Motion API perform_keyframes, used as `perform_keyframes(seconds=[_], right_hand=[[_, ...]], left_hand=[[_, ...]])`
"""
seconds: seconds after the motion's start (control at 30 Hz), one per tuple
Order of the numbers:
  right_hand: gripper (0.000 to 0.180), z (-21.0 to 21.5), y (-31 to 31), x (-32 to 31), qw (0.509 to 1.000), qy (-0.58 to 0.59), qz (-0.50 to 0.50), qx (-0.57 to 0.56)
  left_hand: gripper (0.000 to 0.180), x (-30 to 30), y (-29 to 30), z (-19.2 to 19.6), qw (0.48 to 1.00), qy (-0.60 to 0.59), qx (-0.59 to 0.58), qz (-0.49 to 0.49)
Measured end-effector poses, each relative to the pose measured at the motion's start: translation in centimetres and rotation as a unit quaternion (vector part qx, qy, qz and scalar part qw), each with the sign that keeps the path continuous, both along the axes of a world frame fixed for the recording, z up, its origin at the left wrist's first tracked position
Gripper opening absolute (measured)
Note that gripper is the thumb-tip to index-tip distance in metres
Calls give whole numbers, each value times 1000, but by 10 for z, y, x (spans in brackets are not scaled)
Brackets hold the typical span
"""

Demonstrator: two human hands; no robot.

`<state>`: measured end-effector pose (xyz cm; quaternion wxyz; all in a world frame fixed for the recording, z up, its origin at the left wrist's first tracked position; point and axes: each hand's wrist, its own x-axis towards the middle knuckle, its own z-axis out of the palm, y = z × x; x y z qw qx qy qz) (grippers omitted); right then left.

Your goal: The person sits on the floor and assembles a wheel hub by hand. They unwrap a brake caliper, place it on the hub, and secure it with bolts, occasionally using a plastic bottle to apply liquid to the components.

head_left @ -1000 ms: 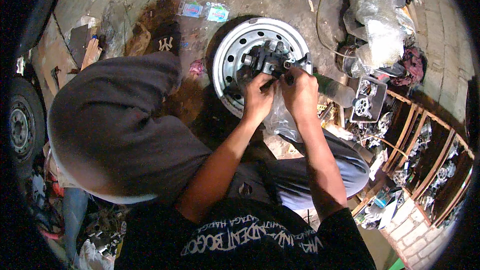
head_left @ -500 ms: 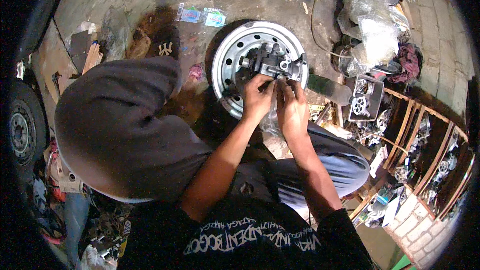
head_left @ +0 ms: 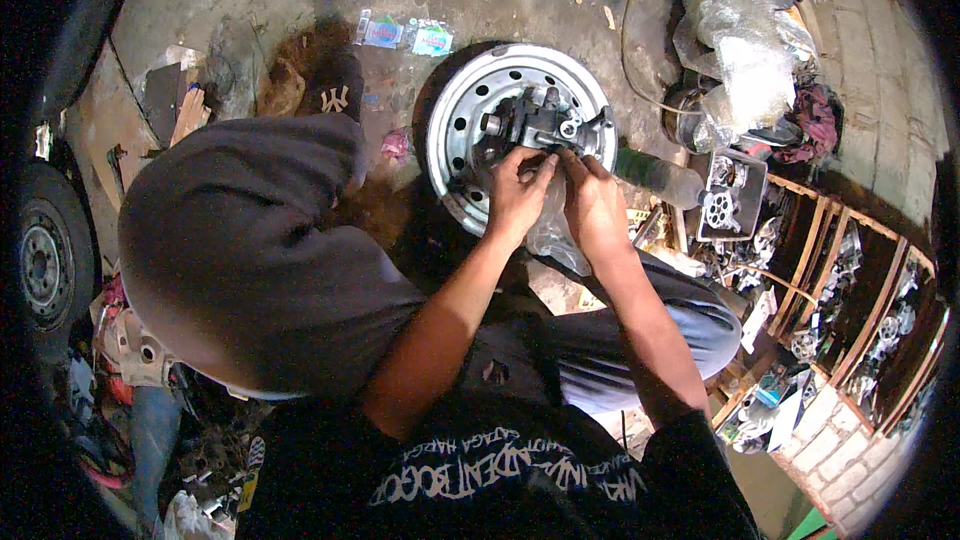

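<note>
One left hand (head_left: pixel 514 202) and one right hand (head_left: pixel 597 210), angled inward, nearly meeting, fingers (head_left: pixel 575 172) pinched close on clear plastic (head_left: pixel 551 237).

From the person's head, a wide fisheye view looks steeply down, close above the black fabric shirt with pale lettering (head_left: pixel 450 430), facing the round silver-coloured metal wheel (head_left: pixel 473 106) beyond; edges curve outward.

Left forearm (head_left: pixel 437 335) and right forearm (head_left: pixel 652 330) slant forward; left hand (head_left: pixel 515 198) and right hand (head_left: pixel 597 210) nearly meet — fingers (head_left: pixel 573 164) bent.
</note>
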<state>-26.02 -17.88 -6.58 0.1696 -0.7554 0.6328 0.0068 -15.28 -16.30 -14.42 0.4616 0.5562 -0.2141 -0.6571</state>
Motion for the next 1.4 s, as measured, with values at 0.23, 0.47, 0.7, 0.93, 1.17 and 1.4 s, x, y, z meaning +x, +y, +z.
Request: perform_keyframes(seconds=[0.23, 0.47, 0.7, 0.93, 1.17, 1.4], right_hand=[[24, -7, 21, -2, 983, -108, -96, -115], [38, -15, 26, -2, 990, -59, -54, -115], [53, -13, 20, -10, 996, 26, 57, -66], [48, -7, 9, -1, 997, 63, 48, 3], [47, 5, 7, 0, 999, -9, -27, 20], [28, 6, 13, -8, 969, -202, -143, 14]], left_hand=[[23, -9, 6, -16, 999, 36, -19, 6], [16, -9, 3, -10, 994, -66, -80, 19], [16, -9, 4, -6, 979, -144, -132, 54], [17, 3, 1, 10, 958, -236, -163, -10], [12, 6, -10, 17, 964, -222, -143, -38], [11, 8, -23, 5, 965, -212, -122, -92]])
